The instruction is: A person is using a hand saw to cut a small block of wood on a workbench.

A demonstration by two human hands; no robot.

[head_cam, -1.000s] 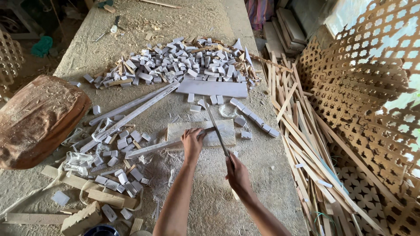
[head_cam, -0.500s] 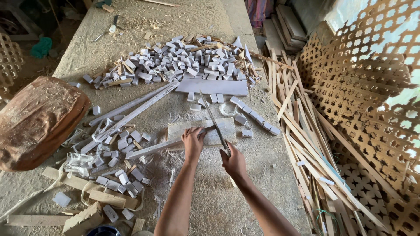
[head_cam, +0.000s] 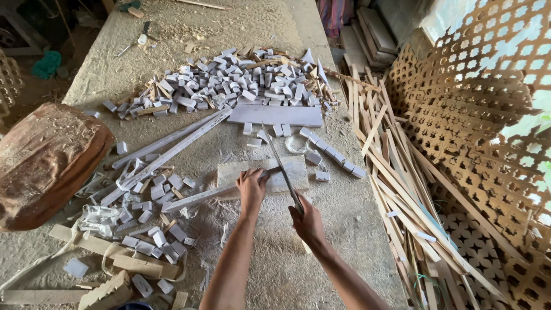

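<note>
Pale wooden strip (head_cam: 212,195) – long, flat – lies pinned by left hand (head_cam: 251,186) on a rough block (head_cam: 287,175); right hand (head_cam: 307,221) grips a thin saw (head_cam: 281,166) tightly.

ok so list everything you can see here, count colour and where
small wooden blocks: many, pale grey-white, heaped at the far middle of the bench, more scattered near left
flat board: one, pale, just in front of the heap
cutting block: one, light wood, middle of the bench
long strip: one, pale, lying across the cutting block
long blade: one, dark metal, raised over the block
loose slats: many, tan, piled along the right
lattice panels: several, tan, far right
sack-like bundle: one, reddish-brown, left
left hand: pressing the strip onto the block
right hand: gripping the blade's handle
</note>
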